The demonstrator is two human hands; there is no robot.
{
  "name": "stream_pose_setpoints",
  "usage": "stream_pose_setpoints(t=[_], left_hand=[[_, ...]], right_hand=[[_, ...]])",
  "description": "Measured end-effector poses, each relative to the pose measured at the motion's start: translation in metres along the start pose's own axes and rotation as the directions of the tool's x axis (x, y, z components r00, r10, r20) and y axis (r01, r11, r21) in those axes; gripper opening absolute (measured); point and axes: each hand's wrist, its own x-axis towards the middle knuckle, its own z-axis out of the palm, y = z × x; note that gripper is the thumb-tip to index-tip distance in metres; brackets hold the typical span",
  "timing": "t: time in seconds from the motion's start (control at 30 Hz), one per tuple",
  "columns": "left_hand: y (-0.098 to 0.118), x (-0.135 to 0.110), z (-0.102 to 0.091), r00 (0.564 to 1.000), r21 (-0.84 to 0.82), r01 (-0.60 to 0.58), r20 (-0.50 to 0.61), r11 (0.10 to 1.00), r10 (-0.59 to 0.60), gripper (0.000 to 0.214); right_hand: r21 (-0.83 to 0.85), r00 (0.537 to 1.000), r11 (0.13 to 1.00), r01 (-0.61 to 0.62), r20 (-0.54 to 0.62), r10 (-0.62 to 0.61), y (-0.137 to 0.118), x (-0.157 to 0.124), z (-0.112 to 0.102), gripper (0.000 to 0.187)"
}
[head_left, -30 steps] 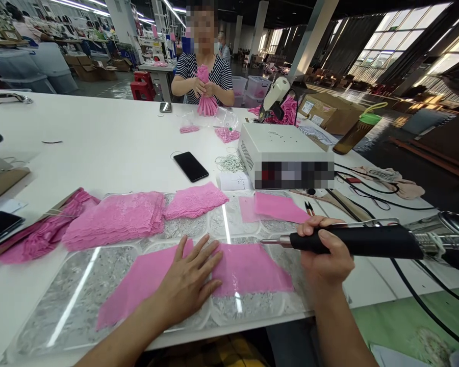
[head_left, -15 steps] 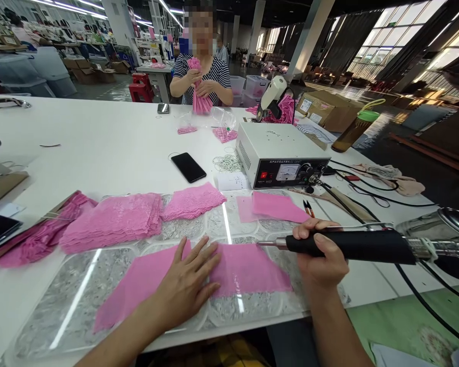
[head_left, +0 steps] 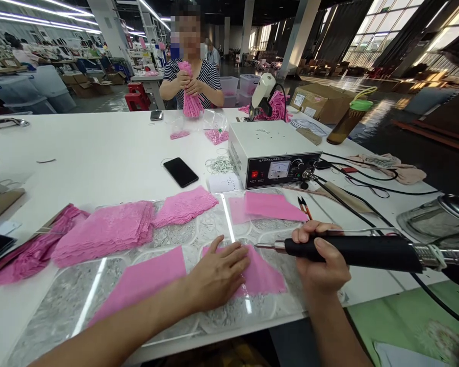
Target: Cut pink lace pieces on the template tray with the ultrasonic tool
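Note:
My right hand is wrapped round the black grip of an ultrasonic welding gun. Its thin metal tip points left, close to the upper edge of a pink fabric piece. Palm down on that piece lies my left hand, fingers stretched out and covering its left part. To the left, partly under my left forearm, is a second pink fabric piece. Both pieces rest on a clear-covered, grey patterned mat. Beyond my hands are another pink piece and two stacks of pink lace.
A white control box with a lit red switch stands behind the mat, cables running right. Nearby are a phone, small scissors, a bottle and a clear jar. Across the table a person holds pink strips.
My left hand has slid right, off the left fabric piece and onto the right one. My right hand keeps the welding gun in nearly the same place. The view has shifted slightly.

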Motion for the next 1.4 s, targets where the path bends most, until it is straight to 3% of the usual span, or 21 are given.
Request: stream_pose_setpoints(t=[0.47, 1.03, 1.2, 1.4], left_hand=[[0.001, 0.008, -0.014, 0.993, 0.059, -0.051, 0.11, 0.997, 0.044, 0.033], [0.001, 0.012, -0.018, 0.989, 0.001, -0.024, 0.143, 1.0, 0.024, 0.03], [0.0, 0.011, -0.018, 0.988, -0.024, -0.011, 0.155, 1.0, 0.014, 0.032], [-0.002, 0.009, -0.016, 0.987, -0.032, -0.024, 0.156, 0.999, 0.029, 0.042]], right_hand=[[-0.013, 0.998, 0.999, 0.03, 0.064, -0.029, -0.001, -0.004, 0.01, 0.013], [-0.021, 0.989, 0.999, 0.024, 0.144, -0.021, 0.004, -0.005, 0.008, 0.009], [-0.018, 0.993, 0.999, 0.027, 0.115, -0.024, 0.001, -0.004, 0.008, 0.011], [-0.009, 0.999, 1.0, -0.008, 0.038, 0.008, -0.008, -0.003, -0.005, 0.011]])
